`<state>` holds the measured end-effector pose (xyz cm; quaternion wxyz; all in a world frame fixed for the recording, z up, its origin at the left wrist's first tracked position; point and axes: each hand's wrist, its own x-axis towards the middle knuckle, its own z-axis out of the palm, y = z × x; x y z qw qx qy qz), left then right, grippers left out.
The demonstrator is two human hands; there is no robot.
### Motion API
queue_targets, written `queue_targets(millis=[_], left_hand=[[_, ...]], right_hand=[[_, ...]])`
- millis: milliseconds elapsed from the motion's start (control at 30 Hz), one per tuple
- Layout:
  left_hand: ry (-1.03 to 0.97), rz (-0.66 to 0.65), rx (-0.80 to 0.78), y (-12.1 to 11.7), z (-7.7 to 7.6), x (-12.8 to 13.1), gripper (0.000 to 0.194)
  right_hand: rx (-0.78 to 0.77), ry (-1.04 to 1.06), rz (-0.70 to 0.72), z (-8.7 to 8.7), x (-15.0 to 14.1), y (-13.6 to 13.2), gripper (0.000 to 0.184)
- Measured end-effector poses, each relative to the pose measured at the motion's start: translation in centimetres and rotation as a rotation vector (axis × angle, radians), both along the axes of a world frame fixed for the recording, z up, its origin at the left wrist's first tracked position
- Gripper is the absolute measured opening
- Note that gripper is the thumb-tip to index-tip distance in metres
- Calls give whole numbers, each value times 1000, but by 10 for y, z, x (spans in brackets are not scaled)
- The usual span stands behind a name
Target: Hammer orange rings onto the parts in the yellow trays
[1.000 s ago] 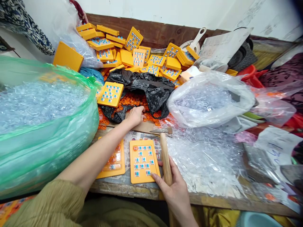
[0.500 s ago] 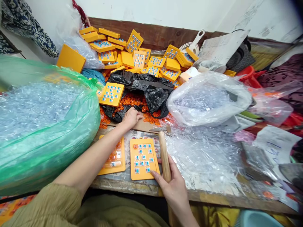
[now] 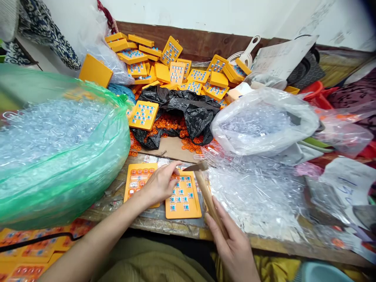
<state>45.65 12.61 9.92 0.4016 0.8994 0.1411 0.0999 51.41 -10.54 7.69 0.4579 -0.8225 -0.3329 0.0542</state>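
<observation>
My right hand (image 3: 230, 239) is wrapped round the wooden handle of a hammer (image 3: 209, 196). The hammer's head is raised at the top right corner of a yellow board (image 3: 183, 211) fitted with rows of small blue-centred switches. Over that board's upper left corner is my left hand (image 3: 161, 182), its fingers drawn together in a pinch; whatever they hold is hidden. Partly under my left wrist lies a second yellow board (image 3: 129, 184) carrying several orange transparent caps. Loose orange caps (image 3: 190, 147) spill from a black plastic bag (image 3: 199, 121) behind.
A green bag (image 3: 111, 156) of clear plastic pieces bulges at left. To the right are a white bag (image 3: 229, 143) and a heap of clear pieces (image 3: 252, 199). Yellow boards (image 3: 163, 72) pile up at the back, and one (image 3: 143, 115) leans against the black bag.
My left hand has come back from the orange caps to the yellow board. My right hand has left the board's edge and lifted the hammer, tilting it.
</observation>
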Motion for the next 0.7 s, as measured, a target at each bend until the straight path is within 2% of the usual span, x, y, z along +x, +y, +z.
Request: queue_targets(millis=[100,200,333,433,600,700], left_hand=[[-20,65,-93,-2,-7,1,55],[-30,125,-152,-2,-11,3,58],[-23,154,-158,-2,-11,3,59],[-6,154,-146,0,-8,4,60],[53,87,-132,6,-2,8,59],[66,75,-69,5,-1,9,59]], right_hand=[[-34,-133,164,8,1,-3,52],[-25,-179,190,16,-1,-4,57],[-132,-144,206,15,-1,-7,51],[-129,-58,149,6,0,-7,43],[-20,139,-124,1,-2,-6,46],[37,66,-55,4,-1,-8,45]])
